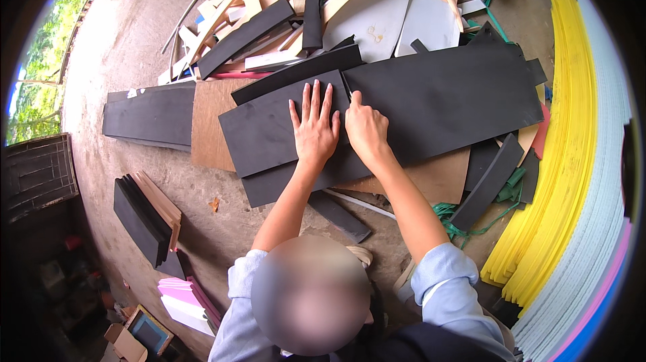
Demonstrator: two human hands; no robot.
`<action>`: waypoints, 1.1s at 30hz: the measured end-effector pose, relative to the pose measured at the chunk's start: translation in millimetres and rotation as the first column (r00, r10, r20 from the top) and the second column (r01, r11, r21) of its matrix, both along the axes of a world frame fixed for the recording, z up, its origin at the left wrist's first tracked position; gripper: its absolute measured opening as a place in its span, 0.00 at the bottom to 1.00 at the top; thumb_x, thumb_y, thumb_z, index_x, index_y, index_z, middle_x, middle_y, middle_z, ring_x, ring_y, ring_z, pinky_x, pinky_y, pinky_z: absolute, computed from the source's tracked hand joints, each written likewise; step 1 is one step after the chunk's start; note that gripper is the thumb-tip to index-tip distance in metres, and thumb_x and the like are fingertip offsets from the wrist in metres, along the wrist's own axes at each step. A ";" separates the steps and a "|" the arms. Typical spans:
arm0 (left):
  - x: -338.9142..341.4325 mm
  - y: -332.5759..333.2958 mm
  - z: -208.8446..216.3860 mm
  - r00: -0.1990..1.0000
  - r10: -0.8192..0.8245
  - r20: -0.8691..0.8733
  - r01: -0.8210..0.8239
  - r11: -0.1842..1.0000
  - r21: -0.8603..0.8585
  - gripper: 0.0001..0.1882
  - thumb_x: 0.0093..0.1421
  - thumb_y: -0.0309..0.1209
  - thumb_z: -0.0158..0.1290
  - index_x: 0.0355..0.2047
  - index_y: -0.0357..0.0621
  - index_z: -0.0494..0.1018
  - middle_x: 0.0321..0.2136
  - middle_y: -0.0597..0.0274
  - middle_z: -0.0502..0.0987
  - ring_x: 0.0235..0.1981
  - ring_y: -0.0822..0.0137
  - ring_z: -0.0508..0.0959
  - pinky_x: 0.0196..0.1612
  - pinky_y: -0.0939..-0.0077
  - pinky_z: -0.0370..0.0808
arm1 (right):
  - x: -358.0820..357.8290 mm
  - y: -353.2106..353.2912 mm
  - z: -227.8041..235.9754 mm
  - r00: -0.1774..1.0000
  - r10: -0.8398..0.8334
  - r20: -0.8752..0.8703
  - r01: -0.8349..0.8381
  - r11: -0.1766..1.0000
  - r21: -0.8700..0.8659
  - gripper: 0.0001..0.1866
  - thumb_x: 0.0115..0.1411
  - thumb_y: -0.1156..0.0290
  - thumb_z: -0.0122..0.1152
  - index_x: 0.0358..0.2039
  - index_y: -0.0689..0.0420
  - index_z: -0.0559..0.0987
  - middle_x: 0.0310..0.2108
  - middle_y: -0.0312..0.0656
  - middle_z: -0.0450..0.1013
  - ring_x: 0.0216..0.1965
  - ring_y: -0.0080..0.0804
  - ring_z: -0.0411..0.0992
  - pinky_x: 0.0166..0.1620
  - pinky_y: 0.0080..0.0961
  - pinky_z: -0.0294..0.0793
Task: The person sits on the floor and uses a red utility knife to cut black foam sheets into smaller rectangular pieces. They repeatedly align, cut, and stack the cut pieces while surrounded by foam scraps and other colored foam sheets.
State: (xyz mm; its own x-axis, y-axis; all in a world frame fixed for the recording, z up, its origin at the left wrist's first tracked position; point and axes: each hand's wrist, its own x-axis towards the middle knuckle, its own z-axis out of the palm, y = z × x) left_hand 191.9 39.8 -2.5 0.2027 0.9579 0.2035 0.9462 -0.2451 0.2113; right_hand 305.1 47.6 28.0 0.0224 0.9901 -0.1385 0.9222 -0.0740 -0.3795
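Observation:
My left hand (pixel 316 130) lies flat, fingers spread, on a black foam-like sheet piece (pixel 259 126). Beside it, my right hand (pixel 367 128) is closed in a fist around a thin cutter blade, whose handle is hidden by the fingers. Only a small pale tip shows by the thumb, at the right edge of the piece under my left hand. That piece rests on a long black sheet (pixel 451 96) stretching to the right. Part of the black material also sticks out below my left hand. A brown board (pixel 212 126) lies underneath.
Offcuts and strips (pixel 262 25) are heaped beyond the sheets, with white panels (pixel 370 19) beside them. Tall stacks of yellow sheets (pixel 565 126) and pale blue sheets (pixel 599 160) stand at right. Black stacked pieces (pixel 141 221) and pink pieces (pixel 192 301) sit at left. Green strapping (pixel 451 217) lies tangled nearby.

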 end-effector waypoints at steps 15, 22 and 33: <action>-0.2 -1.8 -3.1 0.999 0.018 -0.035 -0.017 1.000 0.022 0.27 0.59 0.41 0.40 0.59 0.54 0.54 0.60 0.61 0.51 0.63 0.62 0.48 0.61 0.52 0.40 | 2.6 -13.2 8.3 0.998 -0.006 -0.061 -0.005 0.985 -0.175 0.07 0.57 0.71 0.44 0.32 0.61 0.66 0.24 0.54 0.74 0.31 0.47 0.75 0.33 0.38 0.75; -1.3 -3.4 -4.6 0.999 0.022 -0.045 -0.018 0.997 0.077 0.27 0.59 0.40 0.40 0.59 0.54 0.53 0.60 0.61 0.52 0.62 0.62 0.49 0.61 0.51 0.41 | 18.9 -116.8 5.4 0.999 -0.006 -0.042 -0.005 0.964 -0.265 0.11 0.58 0.70 0.44 0.37 0.62 0.62 0.19 0.57 0.72 0.26 0.53 0.73 0.29 0.44 0.73; -0.7 -7.0 -6.8 0.999 0.014 -0.046 -0.011 0.998 0.058 0.28 0.60 0.42 0.39 0.60 0.56 0.51 0.61 0.63 0.50 0.63 0.62 0.47 0.61 0.52 0.41 | 32.9 -197.5 10.8 1.000 0.015 0.018 -0.008 0.942 -0.335 0.09 0.56 0.72 0.45 0.36 0.62 0.62 0.18 0.53 0.72 0.23 0.50 0.74 0.24 0.41 0.74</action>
